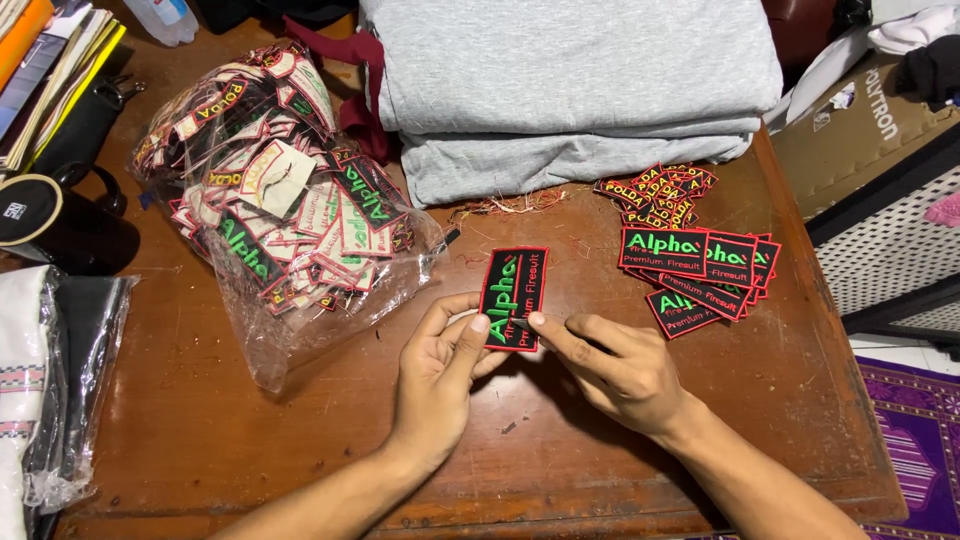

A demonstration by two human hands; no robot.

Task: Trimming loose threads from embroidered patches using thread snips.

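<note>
My left hand (437, 365) pinches the lower left edge of a black rectangular embroidered patch (513, 290) with a red border and green lettering, held upright over the wooden table (250, 440). My right hand (612, 365) touches the patch's lower right edge with thumb and forefinger. A fanned pile of matching black patches (700, 272) lies to the right of my hands. Smaller red and yellow patches (660, 190) sit just behind that pile.
A clear plastic bag (270, 220) stuffed with several patches lies at the left. Folded grey fabric (570, 90) fills the back centre. A black mug (45, 220) and stacked books (50, 70) stand at the far left, wrapped cloth (40, 400) below. Loose thread scraps (510, 205) lie near the fabric.
</note>
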